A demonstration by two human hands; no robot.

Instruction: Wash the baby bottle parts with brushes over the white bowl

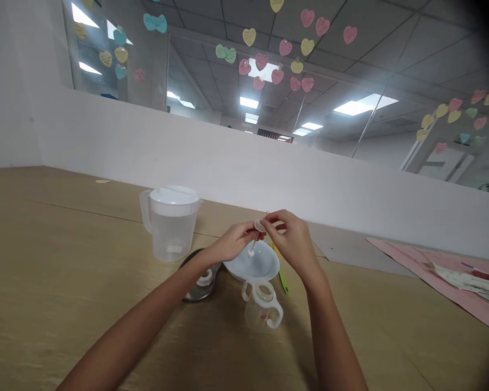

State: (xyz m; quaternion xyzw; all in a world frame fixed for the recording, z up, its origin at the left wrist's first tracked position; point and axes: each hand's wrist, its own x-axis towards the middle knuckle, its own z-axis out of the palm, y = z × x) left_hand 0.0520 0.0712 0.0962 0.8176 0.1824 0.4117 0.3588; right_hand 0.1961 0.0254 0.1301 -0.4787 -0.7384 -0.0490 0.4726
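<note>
Between both hands, above a white bowl (pixel 264 266), is a small round translucent straw piece (pixel 259 224). A thin tube hangs from it, ending in a white knob. My left hand (pixel 238 240) is closed on the piece from the left, its fingertips partly hidden. From the right, my right hand (pixel 287 233) pinches its rim with thumb and fingers. Nearer to me, below the bowl, stands a clear baby bottle (pixel 256 316) with two white handles and an uncovered mouth. A white ring (pixel 205 278) sits in a metal pan (pixel 198 294) beside my left forearm.
A lidded clear pitcher (pixel 173 231) stands at the left behind the pan. A brush with a green handle (pixel 284 283) lies right of the bowl. Farther right, a pink cloth (pixel 407 259) carries a printed cloth and a pen. A white wall (pixel 228 163) borders the table's back.
</note>
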